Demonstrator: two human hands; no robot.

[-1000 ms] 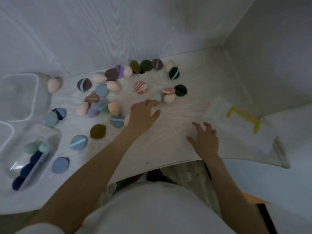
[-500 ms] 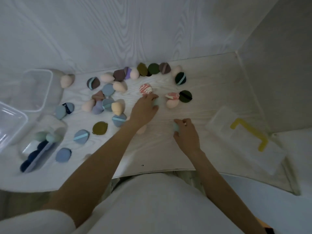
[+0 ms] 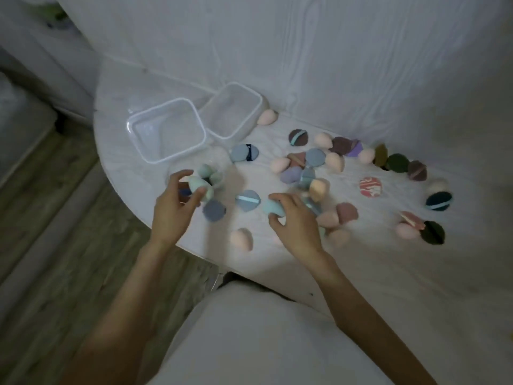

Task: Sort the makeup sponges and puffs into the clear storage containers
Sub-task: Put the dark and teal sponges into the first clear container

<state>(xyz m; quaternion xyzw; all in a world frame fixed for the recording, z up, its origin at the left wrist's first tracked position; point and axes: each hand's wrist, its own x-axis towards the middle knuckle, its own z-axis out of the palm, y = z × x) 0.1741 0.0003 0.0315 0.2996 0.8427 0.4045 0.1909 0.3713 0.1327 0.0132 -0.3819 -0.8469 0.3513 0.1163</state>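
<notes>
Two hands work low over the white table, each with a mint sponge. Left hand pinches a mint sponge between thumb and curled fingers, right at the mouth of a round clear jar; more mint sponges and something dark blue sit inside, though blur hides the count. Right hand curls around a second mint sponge, fingers over the top, thumb below; whether it is lifted off the table, cannot tell. Just beside that hand: a blue puff with a pale strap, a darker blue puff, a peach sponge near the table edge. Behind the jar, two square clear containers, the nearer touching the farther, both showing nothing inside. Scattered to the right lie peach sponges and puffs in blue, purple, maroon, olive and dark green; a pink marbled puff lies apart from the cluster. White wall behind, wood floor to the left.
</notes>
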